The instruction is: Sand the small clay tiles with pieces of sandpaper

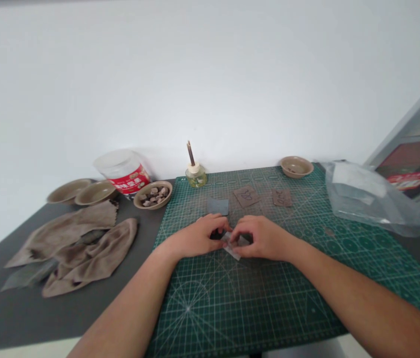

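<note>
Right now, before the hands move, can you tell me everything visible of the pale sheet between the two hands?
The pale sheet is small, thin and whitish grey; its material is unclear. One corner points toward the person. The left hand and right hand pinch it from both sides, hiding most of it, over the green cutting mat. A dark piece shows beside it.
</note>
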The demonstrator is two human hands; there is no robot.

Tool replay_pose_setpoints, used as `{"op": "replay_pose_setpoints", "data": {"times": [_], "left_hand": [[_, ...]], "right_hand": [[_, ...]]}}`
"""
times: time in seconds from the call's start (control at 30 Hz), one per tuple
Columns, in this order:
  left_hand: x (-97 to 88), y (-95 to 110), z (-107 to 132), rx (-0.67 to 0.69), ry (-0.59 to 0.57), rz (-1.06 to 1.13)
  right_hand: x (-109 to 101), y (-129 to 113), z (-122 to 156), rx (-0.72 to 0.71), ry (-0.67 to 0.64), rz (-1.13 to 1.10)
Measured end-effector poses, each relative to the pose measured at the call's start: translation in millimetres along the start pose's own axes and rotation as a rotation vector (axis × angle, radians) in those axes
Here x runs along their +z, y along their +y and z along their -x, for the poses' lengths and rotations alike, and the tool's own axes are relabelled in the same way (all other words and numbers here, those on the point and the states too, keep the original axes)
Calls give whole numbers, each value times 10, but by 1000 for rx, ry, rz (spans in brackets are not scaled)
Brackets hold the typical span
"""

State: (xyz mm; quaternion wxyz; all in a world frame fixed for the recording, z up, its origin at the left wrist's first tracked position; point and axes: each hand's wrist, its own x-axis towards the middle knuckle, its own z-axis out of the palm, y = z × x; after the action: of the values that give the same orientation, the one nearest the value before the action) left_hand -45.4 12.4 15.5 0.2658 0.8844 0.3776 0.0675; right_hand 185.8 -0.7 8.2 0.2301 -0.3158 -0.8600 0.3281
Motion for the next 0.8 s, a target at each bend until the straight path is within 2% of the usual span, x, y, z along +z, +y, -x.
{"op": "replay_pose_setpoints", "data": {"times": [0.07, 0.17, 0.23, 0.33, 0.57, 0.8], "left_hand": [[-1, 7, 6, -1, 5, 0], [1, 25, 15, 7, 7, -2], [6, 34, 17, 13, 11, -5], [12, 42, 14, 12, 17, -8], [-2, 57, 12, 1, 33, -11], [25, 67, 17, -57, 77, 117]], "right_hand": [[-36, 13, -10, 113, 103, -256], [-72, 39, -25, 228, 215, -795], [-78, 47, -34, 251, 232, -1097], [-83, 48, -40, 285, 183, -1359], [-123, 97, -29, 376, 121, -1554], [-132, 172, -57, 425, 273, -1552]]}}
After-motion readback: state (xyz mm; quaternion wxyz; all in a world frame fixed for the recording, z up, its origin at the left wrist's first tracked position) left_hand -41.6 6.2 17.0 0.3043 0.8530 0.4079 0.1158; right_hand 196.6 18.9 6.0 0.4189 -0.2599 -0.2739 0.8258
